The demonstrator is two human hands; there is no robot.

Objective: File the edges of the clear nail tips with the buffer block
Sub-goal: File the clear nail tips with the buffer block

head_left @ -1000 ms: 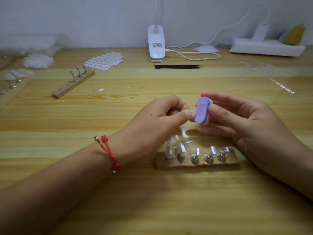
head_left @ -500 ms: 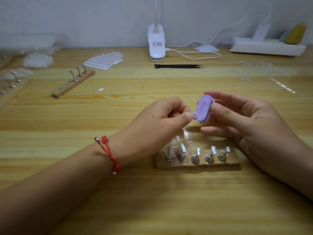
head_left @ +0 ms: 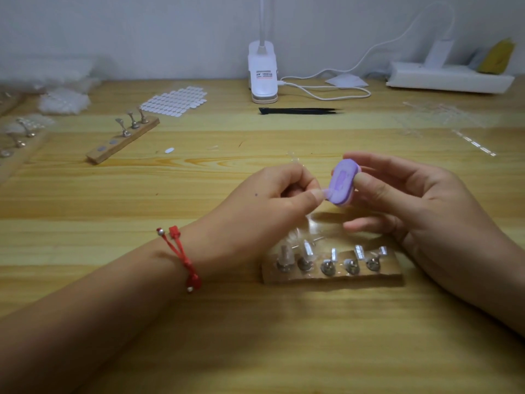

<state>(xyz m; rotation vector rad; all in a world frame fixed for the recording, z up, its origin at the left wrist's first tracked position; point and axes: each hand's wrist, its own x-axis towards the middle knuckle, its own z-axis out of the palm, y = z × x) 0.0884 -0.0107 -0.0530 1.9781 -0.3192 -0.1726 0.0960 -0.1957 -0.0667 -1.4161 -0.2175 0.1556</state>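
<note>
1. Nearest, the wooden holder (head_left: 332, 275) sits on the surface (head_left: 255, 342), below both hands.
2. The left hand (head_left: 264, 200) grip pinches a clear nail tip (head_left: 324, 192), edge touching the buffer block (head_left: 342, 182) just to its right.
3. The right hand (head_left: 412, 200) grip pinches that block, long axis near upright.

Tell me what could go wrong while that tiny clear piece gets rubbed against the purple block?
1. The left hand only pinches the small clear nail tip. It might slip out and, being see-through, be hard to find on the table.
2. Its thumb lies right beside the buffer block held by the right hand, so skin could get scuffed.
3. Both hands work near the wooden stand, so a drop might knock its mounted tips.
</note>
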